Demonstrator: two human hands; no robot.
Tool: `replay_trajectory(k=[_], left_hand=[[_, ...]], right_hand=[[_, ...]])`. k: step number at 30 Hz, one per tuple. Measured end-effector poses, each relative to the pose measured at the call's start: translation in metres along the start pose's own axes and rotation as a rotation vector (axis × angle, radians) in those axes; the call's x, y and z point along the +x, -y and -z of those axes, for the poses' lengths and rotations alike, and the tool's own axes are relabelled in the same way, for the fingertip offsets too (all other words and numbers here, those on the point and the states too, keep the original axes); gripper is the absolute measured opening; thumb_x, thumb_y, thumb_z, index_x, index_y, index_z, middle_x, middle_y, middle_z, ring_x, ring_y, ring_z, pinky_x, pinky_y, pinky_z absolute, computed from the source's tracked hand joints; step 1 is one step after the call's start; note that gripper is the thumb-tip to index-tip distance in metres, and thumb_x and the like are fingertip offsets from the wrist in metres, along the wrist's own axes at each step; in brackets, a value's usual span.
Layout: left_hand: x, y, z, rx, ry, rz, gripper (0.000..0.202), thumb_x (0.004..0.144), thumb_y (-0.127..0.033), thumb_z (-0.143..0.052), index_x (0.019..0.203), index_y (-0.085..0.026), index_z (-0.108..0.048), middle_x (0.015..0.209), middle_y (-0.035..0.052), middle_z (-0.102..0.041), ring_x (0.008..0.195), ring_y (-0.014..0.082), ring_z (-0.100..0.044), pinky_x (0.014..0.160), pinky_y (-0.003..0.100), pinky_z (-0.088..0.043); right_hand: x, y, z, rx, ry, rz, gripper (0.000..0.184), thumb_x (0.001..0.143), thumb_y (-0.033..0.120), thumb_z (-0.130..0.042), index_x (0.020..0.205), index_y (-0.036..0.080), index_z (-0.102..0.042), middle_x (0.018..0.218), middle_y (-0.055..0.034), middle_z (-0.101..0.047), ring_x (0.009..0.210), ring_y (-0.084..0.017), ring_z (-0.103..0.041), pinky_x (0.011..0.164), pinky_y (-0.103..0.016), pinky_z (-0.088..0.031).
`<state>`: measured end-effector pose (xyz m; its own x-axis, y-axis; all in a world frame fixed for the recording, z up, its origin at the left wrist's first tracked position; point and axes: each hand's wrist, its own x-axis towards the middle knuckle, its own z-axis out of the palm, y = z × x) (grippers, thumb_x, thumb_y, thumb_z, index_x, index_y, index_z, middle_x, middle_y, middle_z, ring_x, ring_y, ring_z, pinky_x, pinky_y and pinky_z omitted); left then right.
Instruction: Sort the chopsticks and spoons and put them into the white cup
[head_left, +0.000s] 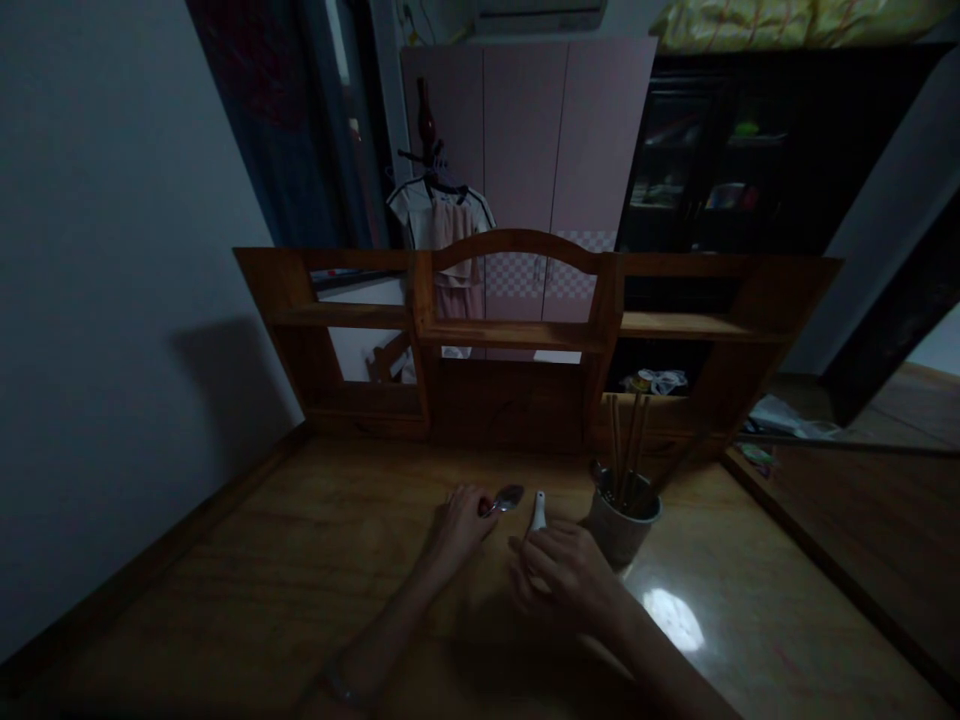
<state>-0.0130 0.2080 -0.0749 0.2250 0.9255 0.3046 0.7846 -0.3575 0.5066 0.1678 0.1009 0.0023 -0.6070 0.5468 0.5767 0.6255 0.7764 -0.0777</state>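
My left hand (459,525) is closed round a metal spoon (509,498), whose shiny bowl points to the right; a reddish bit shows by the fingers. My right hand (562,565) curls about a white ceramic spoon (539,511), its handle with a small hole sticking up and away from me. The fingers hide its bowl. Just right of that hand stands a grey cup (621,530) holding several wooden chopsticks (628,450) and other utensils. Both hands are low over the wooden table (300,560).
A wooden shelf rack (517,337) stands along the table's far edge. Behind it are a pink wardrobe (525,140), a coat stand with clothes (442,215) and a dark cabinet (720,150). A wall (112,350) borders the table at left.
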Motion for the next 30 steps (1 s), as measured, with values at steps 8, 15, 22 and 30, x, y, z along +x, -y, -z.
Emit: replay_trajectory(k=[8, 15, 22, 30], left_hand=[[-0.003, -0.014, 0.014, -0.23, 0.022, -0.12, 0.026, 0.095, -0.032, -0.043, 0.094, -0.02, -0.066, 0.096, 0.0051, -0.065, 0.089, 0.0182, -0.06, 0.08, 0.028, -0.042], [-0.001, -0.019, 0.024, -0.146, 0.067, -0.335, 0.031, 0.098, -0.033, -0.037, 0.094, -0.02, -0.064, 0.09, 0.0059, -0.061, 0.085, 0.0186, -0.058, 0.076, 0.028, -0.042], [-0.006, -0.023, 0.03, -0.364, 0.11, -0.389, 0.047, 0.096, -0.051, -0.034, 0.087, -0.018, -0.067, 0.089, 0.0065, -0.059, 0.086, 0.0187, -0.055, 0.079, 0.028, -0.043], [-0.006, -0.021, 0.036, -0.661, 0.133, -0.254, 0.076, 0.089, -0.069, -0.007, 0.125, -0.022, -0.056, 0.1, 0.008, -0.059, 0.095, 0.0214, -0.055, 0.084, 0.033, -0.046]], right_hand=[[-0.017, -0.018, -0.02, 0.23, -0.083, -0.344, 0.026, 0.097, 0.02, -0.042, 0.118, 0.02, -0.057, 0.076, -0.0024, -0.063, 0.062, -0.014, -0.059, 0.06, -0.025, -0.039], [-0.012, -0.016, -0.022, 0.557, -0.335, -0.61, 0.055, 0.095, 0.026, -0.047, 0.145, 0.019, -0.026, 0.074, 0.0014, -0.057, 0.057, -0.013, -0.053, 0.056, -0.022, -0.044], [-0.004, -0.012, -0.019, 1.015, -0.242, -0.7, 0.029, 0.089, 0.042, -0.062, 0.099, 0.015, -0.066, 0.056, 0.0038, -0.051, 0.043, -0.009, -0.044, 0.041, -0.019, -0.035], [-0.018, 0.051, 0.104, 0.198, -0.67, -0.521, 0.01, 0.09, 0.032, -0.061, 0.088, 0.024, -0.066, 0.057, 0.0001, -0.057, 0.045, -0.016, -0.051, 0.041, -0.026, -0.038]])
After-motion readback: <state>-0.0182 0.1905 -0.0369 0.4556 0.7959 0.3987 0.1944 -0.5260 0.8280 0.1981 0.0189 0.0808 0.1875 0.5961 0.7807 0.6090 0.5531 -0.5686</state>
